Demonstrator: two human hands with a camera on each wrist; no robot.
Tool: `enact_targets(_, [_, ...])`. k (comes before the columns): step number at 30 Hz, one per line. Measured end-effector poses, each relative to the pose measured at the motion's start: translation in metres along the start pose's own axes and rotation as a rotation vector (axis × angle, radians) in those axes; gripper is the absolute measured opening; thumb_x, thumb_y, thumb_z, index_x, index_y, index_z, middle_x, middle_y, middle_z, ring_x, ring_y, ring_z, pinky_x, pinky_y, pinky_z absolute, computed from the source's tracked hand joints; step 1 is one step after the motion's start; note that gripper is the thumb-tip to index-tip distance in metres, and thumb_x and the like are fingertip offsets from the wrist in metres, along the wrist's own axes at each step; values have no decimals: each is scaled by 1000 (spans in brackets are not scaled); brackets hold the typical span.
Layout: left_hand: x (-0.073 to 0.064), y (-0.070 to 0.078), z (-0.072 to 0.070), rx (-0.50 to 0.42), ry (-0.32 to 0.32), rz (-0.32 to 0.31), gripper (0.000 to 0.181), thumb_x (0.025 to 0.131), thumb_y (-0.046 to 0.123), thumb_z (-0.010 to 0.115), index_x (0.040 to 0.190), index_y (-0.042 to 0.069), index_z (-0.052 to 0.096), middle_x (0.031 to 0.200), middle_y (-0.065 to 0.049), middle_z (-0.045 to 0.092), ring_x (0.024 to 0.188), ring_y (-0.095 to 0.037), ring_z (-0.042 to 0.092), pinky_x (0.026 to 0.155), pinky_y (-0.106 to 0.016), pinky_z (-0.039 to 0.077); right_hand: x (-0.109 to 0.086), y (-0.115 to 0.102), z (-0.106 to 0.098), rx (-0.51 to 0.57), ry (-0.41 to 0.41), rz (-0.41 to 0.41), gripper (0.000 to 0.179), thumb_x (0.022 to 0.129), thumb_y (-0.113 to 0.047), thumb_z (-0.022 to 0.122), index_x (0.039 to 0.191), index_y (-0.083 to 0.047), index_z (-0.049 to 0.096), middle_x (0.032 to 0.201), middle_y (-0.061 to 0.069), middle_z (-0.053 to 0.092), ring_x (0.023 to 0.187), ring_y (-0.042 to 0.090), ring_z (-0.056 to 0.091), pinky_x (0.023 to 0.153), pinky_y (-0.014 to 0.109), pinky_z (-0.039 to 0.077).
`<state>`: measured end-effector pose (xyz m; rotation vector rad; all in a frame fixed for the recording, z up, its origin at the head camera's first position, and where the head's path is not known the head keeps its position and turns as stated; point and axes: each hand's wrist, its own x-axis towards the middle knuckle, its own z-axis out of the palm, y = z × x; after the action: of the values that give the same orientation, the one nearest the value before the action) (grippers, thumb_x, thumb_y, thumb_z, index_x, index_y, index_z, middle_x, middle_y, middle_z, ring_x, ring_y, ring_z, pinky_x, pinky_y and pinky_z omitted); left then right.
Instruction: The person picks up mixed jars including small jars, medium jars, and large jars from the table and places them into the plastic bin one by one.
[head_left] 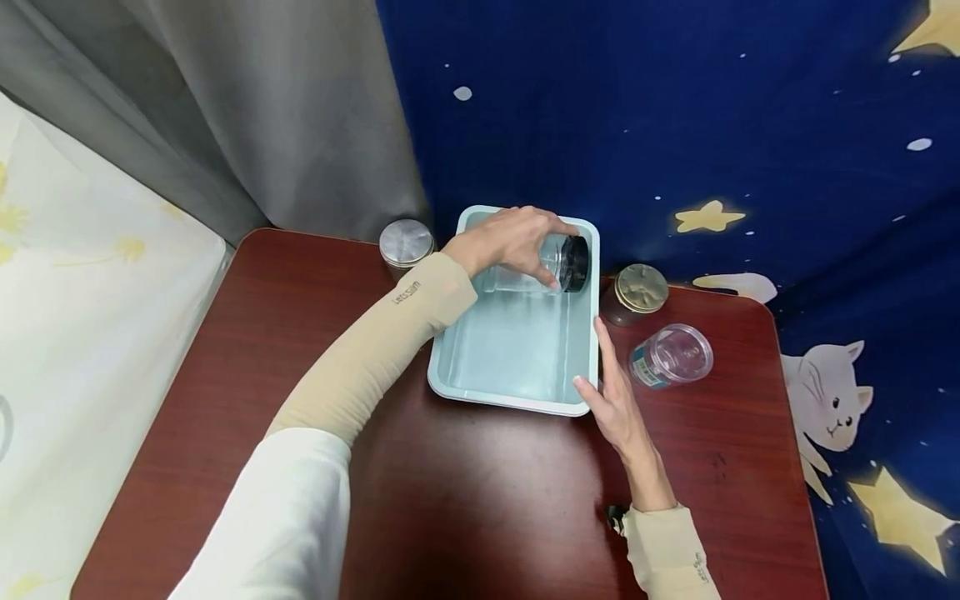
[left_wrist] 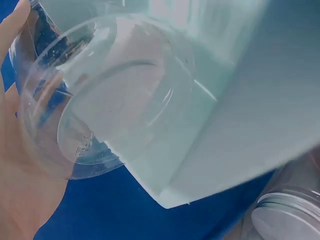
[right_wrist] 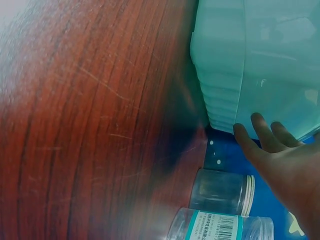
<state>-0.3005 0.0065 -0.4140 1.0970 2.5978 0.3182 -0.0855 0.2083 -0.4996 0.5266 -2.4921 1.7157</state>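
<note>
A transparent, round-bottomed jar (left_wrist: 115,100) wears a black lid (head_left: 575,264).

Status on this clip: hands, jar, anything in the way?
Left hand grips the black-lidded jar, sideways at the bin's far end. Right hand touches its right side. Three other jars stand outside, none visibly blocking.

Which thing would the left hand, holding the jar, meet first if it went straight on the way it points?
Probably the tub's right wall: the left hand points that way, the black lid of its jar leading. Depth is unclear, so it might clear the rim.
</note>
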Motion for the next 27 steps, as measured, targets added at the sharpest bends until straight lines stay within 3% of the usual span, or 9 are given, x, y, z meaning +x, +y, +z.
enact_targets(6, [2,-2,1,-30,18,-9,90,73,58,82,151,31,44,150,1,47,133,-19,47,103,-38,43,0,0,1,10,-4,15,78,90,0,56,156,4,15,162,20,19,147,13,21,115,21,16])
enact_targets(9, [4,-2,1,-79,22,-12,90,74,57,81,151,31,43,135,-4,59,108,-19,58,89,-34,48,0,-1,1,9,-3,18,78,90,0,56,156,4,15,162,21,19,147,13,21,115,20,15])
enact_targets(11, [6,-1,0,-115,18,-18,90,75,56,82,152,31,43,117,-6,65,88,-19,58,79,-32,48,0,-1,0,7,2,14,79,90,0,56,156,4,15,161,21,19,147,14,22,115,20,16])
enact_targets(13, [7,0,-1,-138,4,-29,90,74,57,81,151,32,43,115,-6,65,78,-19,54,75,-31,47,1,-1,0,4,2,14,79,90,0,57,156,5,15,161,22,20,147,15,22,115,20,16])
enact_targets(15, [9,0,-1,-134,-22,-43,90,74,57,81,151,33,42,123,-5,64,82,-17,56,80,-30,48,1,0,0,2,-3,19,79,90,0,57,156,5,15,161,22,20,146,16,22,114,20,16])
enact_targets(18, [10,-1,0,-100,-54,-60,90,73,58,82,151,34,43,145,1,52,103,-13,57,92,-32,46,1,0,2,7,-17,37,79,91,-1,57,157,3,14,162,20,19,146,14,22,114,20,16])
enact_targets(21, [9,-5,4,-83,-69,-68,91,72,56,83,151,33,43,146,1,52,114,-14,56,95,-35,46,1,0,4,16,-23,47,79,91,-1,57,157,3,14,162,19,19,146,11,22,114,20,17])
enact_targets(27, [1,-13,13,-139,-60,-91,92,71,51,86,151,30,44,146,2,52,114,-14,55,94,-33,46,1,-1,9,33,-35,46,79,91,-2,58,157,2,15,163,18,18,146,11,21,115,21,16])
